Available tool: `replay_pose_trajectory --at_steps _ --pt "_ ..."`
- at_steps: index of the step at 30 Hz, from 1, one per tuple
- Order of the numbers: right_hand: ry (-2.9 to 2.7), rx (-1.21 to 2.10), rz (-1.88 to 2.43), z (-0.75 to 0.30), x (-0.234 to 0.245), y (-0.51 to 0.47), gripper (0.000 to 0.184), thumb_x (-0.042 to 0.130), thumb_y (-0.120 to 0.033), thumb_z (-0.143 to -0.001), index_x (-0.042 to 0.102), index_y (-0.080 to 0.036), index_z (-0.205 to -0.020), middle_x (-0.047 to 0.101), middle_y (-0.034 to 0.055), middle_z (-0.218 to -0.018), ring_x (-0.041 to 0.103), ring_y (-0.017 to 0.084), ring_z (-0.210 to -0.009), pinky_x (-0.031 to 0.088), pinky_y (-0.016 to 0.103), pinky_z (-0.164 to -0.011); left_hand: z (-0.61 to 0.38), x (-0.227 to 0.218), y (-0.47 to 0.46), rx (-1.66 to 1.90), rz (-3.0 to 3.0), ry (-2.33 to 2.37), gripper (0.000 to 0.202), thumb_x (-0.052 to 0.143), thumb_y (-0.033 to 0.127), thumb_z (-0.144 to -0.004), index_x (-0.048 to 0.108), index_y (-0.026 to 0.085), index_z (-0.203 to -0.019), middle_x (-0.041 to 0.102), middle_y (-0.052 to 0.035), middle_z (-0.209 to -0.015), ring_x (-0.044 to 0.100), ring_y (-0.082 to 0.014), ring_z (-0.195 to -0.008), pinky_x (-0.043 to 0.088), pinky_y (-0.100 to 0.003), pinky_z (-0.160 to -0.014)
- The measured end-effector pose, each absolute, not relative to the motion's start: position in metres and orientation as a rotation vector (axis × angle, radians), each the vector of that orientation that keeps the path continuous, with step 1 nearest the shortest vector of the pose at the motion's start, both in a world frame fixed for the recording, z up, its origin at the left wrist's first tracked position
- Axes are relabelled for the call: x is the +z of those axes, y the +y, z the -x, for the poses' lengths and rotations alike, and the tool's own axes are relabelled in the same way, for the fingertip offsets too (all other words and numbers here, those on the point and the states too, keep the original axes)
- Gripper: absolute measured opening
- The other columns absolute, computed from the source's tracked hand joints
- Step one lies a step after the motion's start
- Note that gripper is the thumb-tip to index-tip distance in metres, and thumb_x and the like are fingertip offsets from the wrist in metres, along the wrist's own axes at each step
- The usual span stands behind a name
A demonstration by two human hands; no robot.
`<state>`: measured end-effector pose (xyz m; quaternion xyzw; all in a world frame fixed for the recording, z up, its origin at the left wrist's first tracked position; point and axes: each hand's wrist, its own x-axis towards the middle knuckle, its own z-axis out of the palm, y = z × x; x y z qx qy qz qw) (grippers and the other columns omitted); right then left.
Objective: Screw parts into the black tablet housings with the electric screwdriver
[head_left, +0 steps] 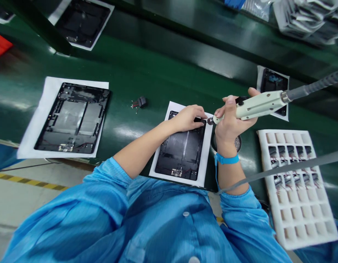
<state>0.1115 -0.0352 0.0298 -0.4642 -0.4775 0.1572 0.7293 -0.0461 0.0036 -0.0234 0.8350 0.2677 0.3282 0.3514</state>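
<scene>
- Screwdriver [258, 107], electric and cream-coloured, lies clenched in the right hand [231, 122], with the fingers wrapped round its barrel and its metal bit pointing left, toward the other hand.
- Left hand [188, 118] is closed in a tight pinch on a small black part [199, 119], held just above the far end of the housing.
- Bit tip sits at that black part, but whether they touch is hard to tell at this angle.
- Left forearm reaches far across from the blue sleeve [108, 193]; the right forearm rises more steeply, wearing a blue wrist strap [226, 159] with a grey cord [281, 171] running off right.
- Tablet housing [180, 149], black, lies on a white paper sheet [209, 146] on the green table [125, 87], directly under the hands.
- Metal dish [237, 142], round, is partly hidden beneath the right hand.
- Foam tray [295, 186], white, stands to the right, holding rows of small black parts with red wires.
- Connector [140, 103], black with red wires, lies loose left of the housing.
- Housing [72, 118], another one, lies on paper further left; a further housing [273, 82] sits far right, partly behind the screwdriver.
</scene>
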Motion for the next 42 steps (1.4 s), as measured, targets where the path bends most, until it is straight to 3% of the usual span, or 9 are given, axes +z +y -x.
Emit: replay_pose_trajectory --at_steps 6,14,20,26,30,33,35,37,42 --pt "-1.097 0.35 1.071 -0.116 0.008 -0.024 0.073 0.082 -0.079 -0.103 0.06 -0.036 -0.158 0.072 -0.0027 -0.105 0.062 0.01 -0.055 0.068 0.034 -0.059 0.046 -0.025 0.005 0.938 -2.106 0.81 0.055 0.054 -0.004 -0.09 0.093 0.016 -0.123 0.086 -0.012 -0.118 0.082 -0.0254 -0.106 0.065 -0.04 -0.099" --pt "-1.117 0.381 1.021 -0.111 0.0 -0.021 0.066 0.085 -0.073 -0.103 0.061 -0.037 -0.153 0.071 -0.0036 -0.103 0.058 0.008 -0.053 0.063 0.03 -0.055 0.044 -0.026 0.004 0.932 -2.144 0.83 0.049 0.055 -0.003 -0.085 0.093 0.015 -0.112 0.084 -0.0126 -0.111 0.081 -0.0267 -0.103 0.065 -0.041 -0.097" --pt "-1.136 0.4 1.048 -0.107 -0.001 -0.022 0.073 0.086 -0.08 -0.1 0.062 -0.036 -0.153 0.067 -0.0055 -0.093 0.057 0.01 -0.052 0.06 0.031 -0.054 0.042 -0.024 0.006 0.941 -2.118 0.854 0.047 0.057 -0.002 -0.088 0.092 0.017 -0.114 0.086 -0.0122 -0.113 0.083 -0.0277 -0.109 0.067 -0.045 -0.104" --pt "-1.089 0.498 1.007 -0.097 0.005 -0.03 0.065 0.093 -0.073 -0.096 0.067 -0.032 -0.14 0.067 -0.0071 -0.089 0.056 0.008 -0.051 0.056 0.028 -0.052 0.113 0.011 -0.047 0.895 -1.686 1.084 0.043 0.082 0.016 -0.094 0.088 0.02 -0.135 0.084 -0.014 -0.148 0.08 -0.0321 -0.14 0.065 -0.053 -0.125" --pt "-0.974 0.58 1.01 -0.09 0.015 -0.032 0.059 0.1 -0.061 -0.088 0.072 -0.027 -0.127 0.071 -0.0065 -0.084 0.058 0.009 -0.049 0.053 0.027 -0.048 0.181 0.042 -0.103 0.815 -1.134 1.295 0.066 0.102 0.029 -0.083 0.082 0.021 -0.145 0.078 -0.0186 -0.163 0.077 -0.0363 -0.151 0.064 -0.054 -0.128" --pt "-0.882 0.587 1.045 -0.098 0.029 -0.038 0.054 0.102 -0.05 -0.08 0.074 -0.027 -0.121 0.073 -0.0054 -0.082 0.059 0.01 -0.047 0.054 0.029 -0.047 0.198 0.054 -0.13 0.655 -0.955 1.427 0.074 0.11 0.035 -0.077 0.08 0.018 -0.143 0.09 -0.0184 -0.136 0.089 -0.0307 -0.117 0.071 -0.045 -0.107" --pt "-0.873 0.544 1.057 -0.114 0.038 -0.048 0.051 0.101 -0.044 -0.078 0.075 -0.03 -0.119 0.075 -0.0041 -0.083 0.059 0.011 -0.049 0.057 0.033 -0.051 0.191 0.051 -0.138 0.442 -1.031 1.495 0.057 0.108 0.037 -0.081 0.082 0.018 -0.128 0.091 -0.0099 -0.096 0.085 -0.0244 -0.079 0.068 -0.035 -0.079" --pt "-0.907 0.475 1.049 -0.136 0.043 -0.061 0.053 0.102 -0.042 -0.073 0.077 -0.034 -0.119 0.076 -0.0023 -0.084 0.057 0.013 -0.049 0.055 0.037 -0.05 0.179 0.044 -0.142 0.258 -1.157 1.513 0.03 0.102 0.035 -0.087 0.081 0.02 -0.103 0.08 -0.0016 -0.07 0.073 -0.0195 -0.055 0.055 -0.029 -0.059" --pt "-0.889 0.362 1.142 -0.183 0.043 -0.09 0.056 0.102 -0.056 -0.068 0.077 -0.045 -0.118 0.07 0.0007 -0.083 0.057 0.02 -0.055 0.061 0.052 -0.051 0.158 0.033 -0.147 0.28 -1.299 1.52 0.028 0.086 0.024 -0.089 0.067 0.023 -0.068 0.069 0.003 -0.064 0.062 -0.0142 -0.054 0.04 -0.024 -0.053"
